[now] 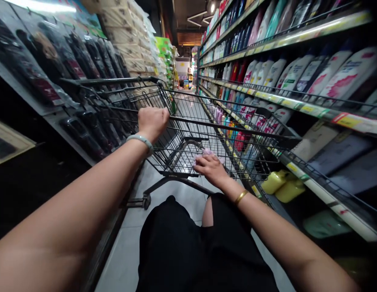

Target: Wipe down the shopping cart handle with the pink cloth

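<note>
My left hand (152, 123), with a pale bangle at its wrist, is wrapped round the handlebar (213, 123) of a black wire shopping cart (191, 101). Lower and to the right, my right hand (212, 168) is closed on a crumpled pale-pink cloth (208, 151), which shows past the fingers. This hand is in front of the near wire side of the cart; whether the cloth touches the wires I cannot tell. A gold bangle (241, 197) circles the right wrist. Through the mesh the tiled floor shows.
Shelves of shampoo bottles (298, 75) line the right side, with yellow bottles (278, 182) low beside the cart. Packaged dark goods (76, 52) hang on the left. Stacked packs (124, 32) stand farther along the aisle. A cart wheel (146, 200) rests on the floor.
</note>
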`<action>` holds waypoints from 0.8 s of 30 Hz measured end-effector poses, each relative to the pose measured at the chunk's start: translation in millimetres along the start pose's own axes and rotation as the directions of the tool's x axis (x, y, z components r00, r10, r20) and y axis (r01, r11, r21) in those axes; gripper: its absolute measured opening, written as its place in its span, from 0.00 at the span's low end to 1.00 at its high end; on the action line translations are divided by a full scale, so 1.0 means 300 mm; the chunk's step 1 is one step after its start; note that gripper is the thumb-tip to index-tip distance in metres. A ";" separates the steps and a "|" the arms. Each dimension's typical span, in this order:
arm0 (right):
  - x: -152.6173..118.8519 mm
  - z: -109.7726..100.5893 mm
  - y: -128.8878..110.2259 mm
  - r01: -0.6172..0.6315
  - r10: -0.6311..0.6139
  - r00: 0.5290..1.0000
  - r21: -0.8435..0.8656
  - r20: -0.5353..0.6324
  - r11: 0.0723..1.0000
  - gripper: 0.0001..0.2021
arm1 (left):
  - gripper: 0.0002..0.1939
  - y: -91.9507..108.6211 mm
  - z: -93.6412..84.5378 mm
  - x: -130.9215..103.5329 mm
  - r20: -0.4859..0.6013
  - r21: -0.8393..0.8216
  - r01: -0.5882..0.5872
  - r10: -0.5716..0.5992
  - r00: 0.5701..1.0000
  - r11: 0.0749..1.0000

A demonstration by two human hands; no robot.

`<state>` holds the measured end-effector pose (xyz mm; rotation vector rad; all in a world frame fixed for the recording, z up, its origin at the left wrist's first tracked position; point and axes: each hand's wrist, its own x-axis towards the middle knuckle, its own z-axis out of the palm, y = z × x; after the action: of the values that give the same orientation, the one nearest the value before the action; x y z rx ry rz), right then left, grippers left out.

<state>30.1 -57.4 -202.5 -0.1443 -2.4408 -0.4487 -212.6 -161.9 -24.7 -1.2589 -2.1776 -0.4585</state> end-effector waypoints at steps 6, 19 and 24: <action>0.082 -0.188 0.131 -0.284 0.284 0.943 0.026 -0.171 0.958 0.11 | 0.30 0.163 -0.041 0.005 -0.016 -0.015 -0.094 0.094 0.995 0.995; -0.075 -0.117 0.066 -0.522 0.549 0.807 0.173 -0.216 0.835 0.10 | 0.29 0.499 0.069 -0.067 -0.113 -0.197 -0.208 0.189 0.976 0.958; 0.064 -0.187 0.152 -0.630 0.655 0.667 0.200 -0.356 0.750 0.15 | 0.26 0.499 0.080 -0.038 -0.088 -0.236 -0.202 0.186 0.979 0.951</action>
<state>57.2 -34.7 -136.7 -0.7872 -1.8182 -0.0615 -85.7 -82.0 -49.2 -1.5502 -1.9622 -0.6916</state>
